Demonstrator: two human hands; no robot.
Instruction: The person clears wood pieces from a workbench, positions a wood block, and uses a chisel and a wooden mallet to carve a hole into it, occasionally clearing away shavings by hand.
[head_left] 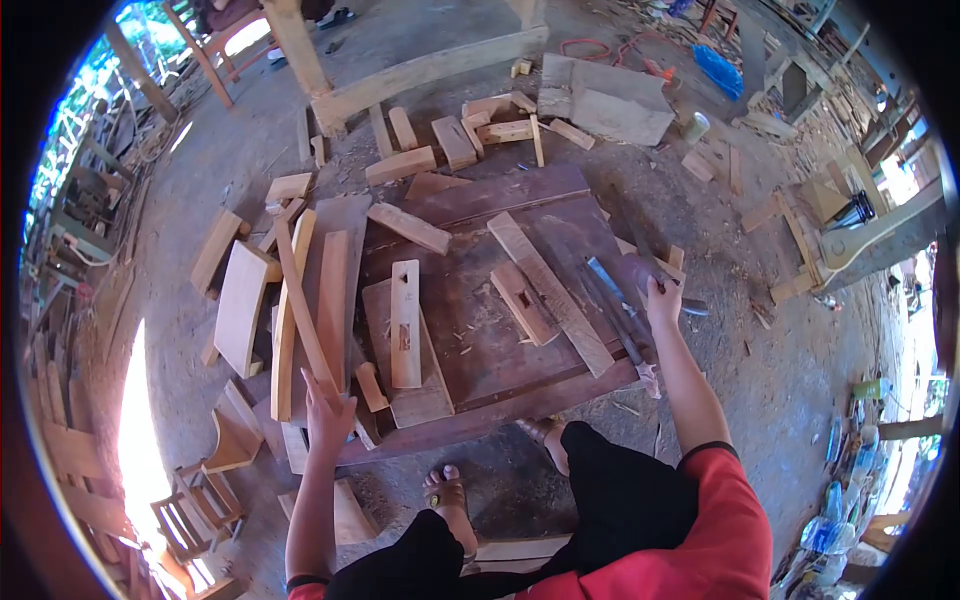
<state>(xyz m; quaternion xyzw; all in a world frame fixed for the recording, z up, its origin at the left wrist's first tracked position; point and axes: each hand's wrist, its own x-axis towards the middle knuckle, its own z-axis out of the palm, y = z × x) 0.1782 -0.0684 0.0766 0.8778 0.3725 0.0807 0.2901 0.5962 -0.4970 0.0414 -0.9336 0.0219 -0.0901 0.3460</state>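
My left hand is at the near left of the low brown work table, with its fingers round the lower end of a long, thin wooden strip. Beside that strip lie several pale planks and boards. At the table's right edge, my right hand is closed on a dark brown object whose kind I cannot make out. Near it lie a chisel with a blue part and other long tools. A mortised wooden piece, a slotted block and a long board rest on the tabletop.
Beyond the table, wooden offcuts and a grey slab lie on the floor. A wooden frame stands behind them. At the right is a wooden structure, with plastic bottles lower down. Small wooden racks stand at lower left.
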